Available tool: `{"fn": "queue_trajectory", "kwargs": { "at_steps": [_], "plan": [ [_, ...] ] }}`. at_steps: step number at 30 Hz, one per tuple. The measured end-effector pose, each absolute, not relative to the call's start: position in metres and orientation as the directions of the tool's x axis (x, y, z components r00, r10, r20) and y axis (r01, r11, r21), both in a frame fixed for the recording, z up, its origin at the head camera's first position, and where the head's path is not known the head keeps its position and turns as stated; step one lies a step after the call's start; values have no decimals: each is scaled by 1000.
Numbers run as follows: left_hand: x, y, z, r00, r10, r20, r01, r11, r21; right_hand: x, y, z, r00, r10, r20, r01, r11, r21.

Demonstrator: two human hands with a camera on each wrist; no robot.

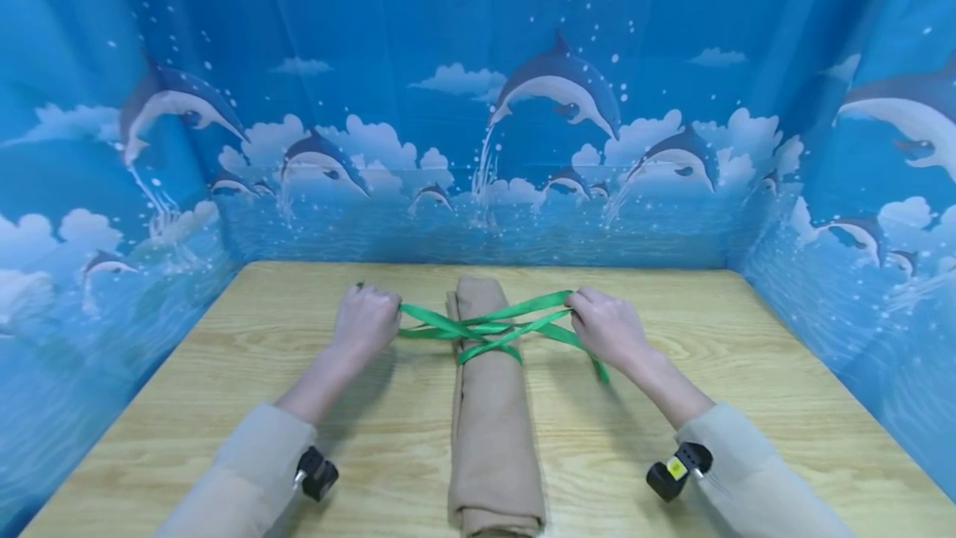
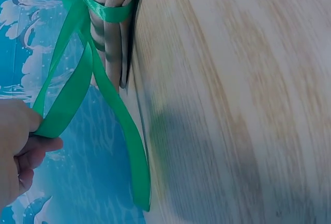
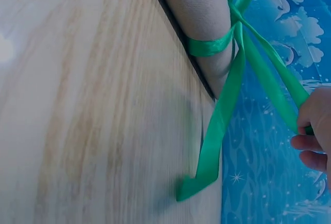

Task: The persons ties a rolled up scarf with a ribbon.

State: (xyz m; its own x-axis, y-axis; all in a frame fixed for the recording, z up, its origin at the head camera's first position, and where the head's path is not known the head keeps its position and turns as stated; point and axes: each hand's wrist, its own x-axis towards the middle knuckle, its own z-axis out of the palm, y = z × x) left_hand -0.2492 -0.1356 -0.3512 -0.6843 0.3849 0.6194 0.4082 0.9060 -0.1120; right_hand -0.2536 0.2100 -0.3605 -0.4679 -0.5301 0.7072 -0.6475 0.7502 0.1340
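Blue dolphin curtains (image 1: 418, 31) stand around the wooden table (image 1: 224, 388). On it, a brown cloth roll (image 1: 493, 430) lies from six toward twelve o'clock. Green ribbon (image 2: 72, 97) encircles it; the left hand (image 1: 364, 320), at nine o'clock, and right hand (image 1: 608, 329), at three, each grip ribbon firmly.

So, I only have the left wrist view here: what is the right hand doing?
Observer: The right hand grips green ribbon on the other side of the cloth roll.

Operator: Is there a loose tail on that side?

Observer: Yes, one loose tail hangs free of the right hand, its tip bent in the right wrist view.

Operator: And where is the roll's near end?

Observer: Between the two sleeves, at the bottom of the head view.
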Motion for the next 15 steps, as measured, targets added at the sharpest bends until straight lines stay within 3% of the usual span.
{"fn": "queue_trajectory", "kwargs": {
  "at_steps": [9,15],
  "plan": [
    [-249,-149,-349,-728,361,583,380,920,-95,-252,219,-359,-592,-483,645,-571,816,87],
    [-249,-161,-350,-697,372,613,378,917,-128,-251,225,-356,-601,-465,650,-550,831,86]
  ]
}}
